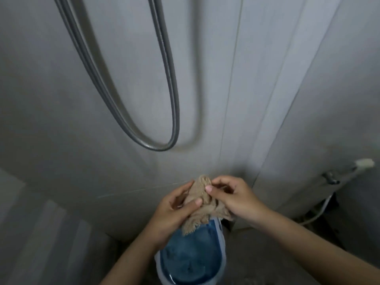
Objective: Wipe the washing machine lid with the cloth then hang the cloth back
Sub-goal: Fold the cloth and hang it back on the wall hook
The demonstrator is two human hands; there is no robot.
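A small beige cloth [202, 199] with frayed edges is bunched between both hands, low in the middle of the head view. My left hand [174, 210] grips its left side, thumb pressed on the fabric. My right hand [234, 197] pinches its upper right part with thumb and fingers. Directly below the cloth lies the washing machine lid [191, 256], translucent blue with a pale rim; the cloth's lower fringe hangs over its far end.
A grey shower hose [144, 112] hangs in a long loop on the pale wall ahead. At the right, a tap [330, 176] and a thin hose [322, 210] sit by the wall. A wall corner runs vertically right of centre.
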